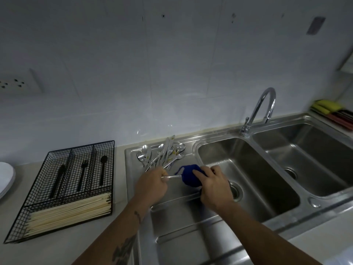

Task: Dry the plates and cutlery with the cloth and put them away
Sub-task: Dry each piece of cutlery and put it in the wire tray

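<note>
Single head-worn wide-angle view, looking forward and down from close above the counter (pixel 118 222), facing the tiled wall (pixel 133 73); double sink (pixel 248 180) centre-right, wire cutlery tray (pixel 63 190) left, both forearms entering from below.

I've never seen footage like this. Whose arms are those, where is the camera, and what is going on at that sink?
No machine here: these are a person's two bare arms, filmed by one wide-angle camera worn on the head, looking down. The left hand pinches the handle of a thin silver piece of cutlery; its other end is hidden inside the dark blue cloth, which the right hand grips around it, drying it. Behind lies a pile of silver spoons and forks on the steel draining board of a double sink. To the left stands a black wire cutlery tray holding three black utensils and pale chopsticks. White plates show at the far left edge.
</note>
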`<state>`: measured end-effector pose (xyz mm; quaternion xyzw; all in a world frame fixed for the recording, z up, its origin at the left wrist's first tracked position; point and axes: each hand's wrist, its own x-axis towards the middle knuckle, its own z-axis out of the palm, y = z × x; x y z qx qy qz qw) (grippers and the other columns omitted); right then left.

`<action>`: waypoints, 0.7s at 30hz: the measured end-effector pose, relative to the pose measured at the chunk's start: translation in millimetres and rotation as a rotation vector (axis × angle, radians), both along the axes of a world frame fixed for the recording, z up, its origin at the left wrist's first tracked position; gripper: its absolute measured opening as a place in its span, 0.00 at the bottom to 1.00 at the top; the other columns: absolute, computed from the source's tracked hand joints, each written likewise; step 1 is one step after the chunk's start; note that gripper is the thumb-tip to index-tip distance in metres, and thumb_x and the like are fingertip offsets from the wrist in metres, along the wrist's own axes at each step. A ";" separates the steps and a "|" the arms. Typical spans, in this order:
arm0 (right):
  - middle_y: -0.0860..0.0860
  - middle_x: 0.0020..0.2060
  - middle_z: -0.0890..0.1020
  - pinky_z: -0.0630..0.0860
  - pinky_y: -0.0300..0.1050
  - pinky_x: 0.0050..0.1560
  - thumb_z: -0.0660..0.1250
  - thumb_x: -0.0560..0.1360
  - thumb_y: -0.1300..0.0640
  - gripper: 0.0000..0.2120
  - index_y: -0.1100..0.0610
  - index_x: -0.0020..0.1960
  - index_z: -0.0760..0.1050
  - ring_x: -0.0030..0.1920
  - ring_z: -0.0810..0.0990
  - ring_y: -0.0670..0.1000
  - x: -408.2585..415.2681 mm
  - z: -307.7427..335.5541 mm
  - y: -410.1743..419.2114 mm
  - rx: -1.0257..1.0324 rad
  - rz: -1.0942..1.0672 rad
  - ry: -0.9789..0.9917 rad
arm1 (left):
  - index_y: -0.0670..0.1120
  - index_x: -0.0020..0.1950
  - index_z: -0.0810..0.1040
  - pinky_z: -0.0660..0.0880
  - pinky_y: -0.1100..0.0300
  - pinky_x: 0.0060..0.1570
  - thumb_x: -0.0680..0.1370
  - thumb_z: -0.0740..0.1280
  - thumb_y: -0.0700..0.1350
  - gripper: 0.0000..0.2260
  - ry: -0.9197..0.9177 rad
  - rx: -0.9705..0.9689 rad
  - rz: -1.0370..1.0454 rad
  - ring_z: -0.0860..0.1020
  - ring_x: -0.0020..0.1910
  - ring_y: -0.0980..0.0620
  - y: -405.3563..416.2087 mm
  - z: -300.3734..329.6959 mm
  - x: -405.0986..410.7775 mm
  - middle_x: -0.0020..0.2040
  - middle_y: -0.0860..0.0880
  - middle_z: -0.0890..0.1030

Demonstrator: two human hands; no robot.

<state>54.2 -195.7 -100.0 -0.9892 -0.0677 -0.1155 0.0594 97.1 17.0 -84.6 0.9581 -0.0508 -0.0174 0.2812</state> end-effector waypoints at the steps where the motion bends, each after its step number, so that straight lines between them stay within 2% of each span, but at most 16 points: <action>1: 0.51 0.54 0.80 0.77 0.51 0.42 0.73 0.57 0.59 0.33 0.51 0.63 0.76 0.49 0.72 0.56 0.0 1.0 -3.1 0.017 -0.040 -0.001 | 0.55 0.43 0.73 0.72 0.57 0.43 0.78 0.65 0.46 0.06 -0.008 0.004 -0.013 0.76 0.42 0.51 -1.0 0.6 -1.4 0.41 0.55 0.77; 5: 0.55 0.55 0.80 0.76 0.53 0.49 0.70 0.63 0.62 0.30 0.56 0.65 0.76 0.49 0.73 0.59 6.6 10.7 -3.1 0.180 -0.178 -0.119 | 0.51 0.43 0.74 0.68 0.57 0.40 0.78 0.64 0.45 0.05 -0.065 -0.028 -0.051 0.75 0.43 0.51 -2.6 10.2 2.7 0.41 0.56 0.76; 8: 0.56 0.57 0.79 0.74 0.53 0.54 0.69 0.64 0.64 0.30 0.58 0.66 0.75 0.52 0.72 0.60 7.2 22.7 8.5 0.333 -0.243 -0.185 | 0.49 0.37 0.73 0.68 0.56 0.39 0.78 0.61 0.41 0.10 -0.105 -0.028 -0.078 0.74 0.42 0.50 -2.0 19.5 9.7 0.40 0.54 0.74; 13: 0.52 0.64 0.76 0.74 0.47 0.55 0.67 0.64 0.59 0.32 0.54 0.69 0.72 0.54 0.72 0.55 2.4 22.9 30.1 0.183 0.043 -0.136 | 0.47 0.38 0.79 0.75 0.55 0.42 0.77 0.60 0.40 0.11 -0.009 -0.079 -0.041 0.78 0.39 0.48 -5.6 33.4 16.3 0.38 0.50 0.80; 16: 0.51 0.62 0.78 0.75 0.48 0.55 0.70 0.64 0.58 0.33 0.53 0.70 0.72 0.55 0.72 0.56 4.2 11.9 17.2 0.212 -0.067 -0.070 | 0.44 0.40 0.82 0.76 0.55 0.45 0.78 0.61 0.40 0.12 0.068 -0.091 0.016 0.80 0.43 0.47 -0.7 36.5 14.1 0.42 0.47 0.83; 18: 0.51 0.60 0.79 0.75 0.49 0.53 0.69 0.65 0.61 0.31 0.53 0.68 0.73 0.54 0.72 0.56 0.8 8.2 10.7 0.234 -0.149 -0.057 | 0.46 0.39 0.83 0.76 0.56 0.49 0.77 0.62 0.41 0.11 0.117 -0.125 0.056 0.80 0.46 0.46 4.4 35.1 14.3 0.44 0.48 0.83; 21: 0.52 0.58 0.80 0.74 0.50 0.52 0.68 0.65 0.66 0.29 0.56 0.66 0.75 0.52 0.73 0.57 -3.5 3.2 11.7 0.275 -0.139 -0.142 | 0.44 0.38 0.82 0.76 0.55 0.49 0.76 0.62 0.40 0.11 0.137 -0.174 0.073 0.80 0.46 0.45 7.3 38.5 17.2 0.44 0.47 0.84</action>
